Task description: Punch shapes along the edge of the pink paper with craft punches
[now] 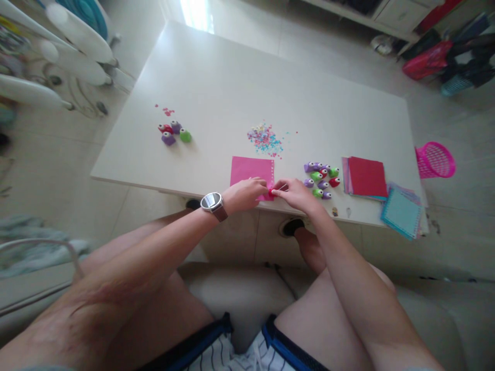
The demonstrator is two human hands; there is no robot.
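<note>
Head view: both hands meet at the near edge of a smooth white table (pixel 216 77). Left hand (pixel 244 194) and right hand (pixel 294 194) pinch closed on a small red punch (pixel 271 192) clamped over the corner of a flat, square pink paper (pixel 249 171). Beyond lies a loose pile of tiny pastel confetti (pixel 265 139); rounded plastic punches (pixel 322 180) cluster beside stacked paper squares (pixel 367 178).

pink paper sheet (pixel 249 171) — flat, at table's near edge, punch (pixel 271 192) on its corner

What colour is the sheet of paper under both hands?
Pink sheet of paper, clearest in the head view.
</note>
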